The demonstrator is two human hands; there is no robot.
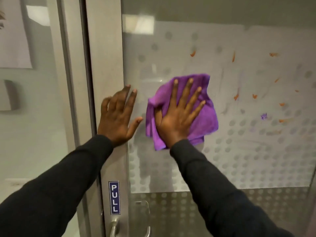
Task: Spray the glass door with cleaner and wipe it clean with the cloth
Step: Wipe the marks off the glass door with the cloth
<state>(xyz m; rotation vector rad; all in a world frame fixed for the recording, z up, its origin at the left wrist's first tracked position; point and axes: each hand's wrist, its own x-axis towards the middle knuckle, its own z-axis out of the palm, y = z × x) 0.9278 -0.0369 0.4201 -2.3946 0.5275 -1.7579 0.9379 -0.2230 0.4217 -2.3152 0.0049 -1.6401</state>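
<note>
The glass door (pixel 239 151) fills the right of the view, frosted with a grey dot pattern. Orange smears (pixel 236 95) and a small purple mark (pixel 263 116) dot its right half. My right hand (pixel 177 117) lies flat with fingers spread on a crumpled purple cloth (pixel 205 120), pressing it against the glass left of the smears. My left hand (pixel 118 115) rests open against the metal door frame (pixel 106 65), its fingertips reaching the glass edge. No spray bottle is in view.
A blue PULL sign (pixel 114 197) sits on the frame below my left arm, with a metal door handle (pixel 114 227) under it. A fixed glass panel (pixel 34 117) stands to the left of the frame.
</note>
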